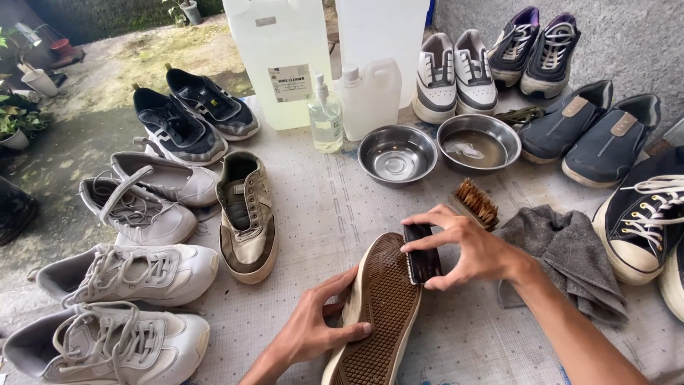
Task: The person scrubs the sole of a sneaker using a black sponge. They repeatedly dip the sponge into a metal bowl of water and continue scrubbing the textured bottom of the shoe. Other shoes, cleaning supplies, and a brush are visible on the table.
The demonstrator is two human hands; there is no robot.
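Two hands work on one shoe [377, 314], which lies sole-up on the surface [320, 207], its brown ribbed sole turned toward the camera so the tread is open to scrubbing. The left hand [313, 328] wraps around the shoe's left edge, fingers curled over the rim and pressed against the sole, seemingly to steady it. The right hand [463, 249] pinches a small dark brush [422, 253] between thumb and fingers and holds it against the sole near the toe end. Just beyond the shoe's toe lies a second brush with tan bristles [476, 203], and to the shoe's right a grey cloth [570, 257] is bunched up, partly under the right forearm. Farther beyond the shoe stand two steel bowls [397, 155], the right-hand one holding cloudy liquid, and behind them a clear spray bottle [325, 117], a small white jug [370, 96] and two large pale canisters [281, 57]. To the shoe's left sits its likely mate, a beige and brown shoe [246, 214] upright, with white sneakers [128, 274] and dark trainers [192, 117] farther left. Dark slip-ons [591, 132] and a black lace-up [641, 214] crowd the side to the shoe's right, leaving the right elbow little room.
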